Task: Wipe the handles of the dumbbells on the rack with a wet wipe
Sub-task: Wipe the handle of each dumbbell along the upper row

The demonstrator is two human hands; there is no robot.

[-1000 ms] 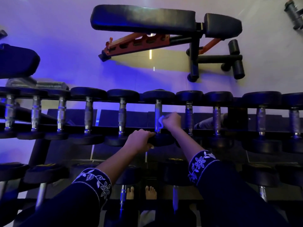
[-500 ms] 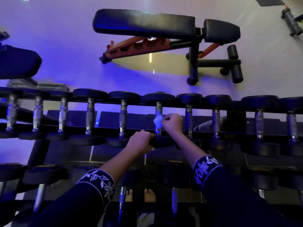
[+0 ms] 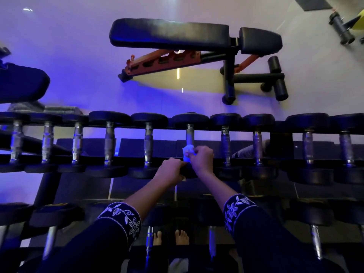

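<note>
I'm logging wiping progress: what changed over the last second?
The right hand, pinching the wipe, rubbed it a little way up the handle and back toward the near end. The left hand kept gripping the same dumbbell's near weight; the other dumbbells stayed put.

A person in a long, dark navy garment: the left sleeve (image 3: 92, 241) and right sleeve (image 3: 275, 241) each end in a broad cuff (image 3: 120, 218) embroidered in white with flowers, leaves and curling stems, with a thin pale line along its edge. The forearms, left hand (image 3: 169, 172) and right hand (image 3: 203, 159) are bare, as are the left foot (image 3: 157, 238) and right foot (image 3: 182, 237).
</note>
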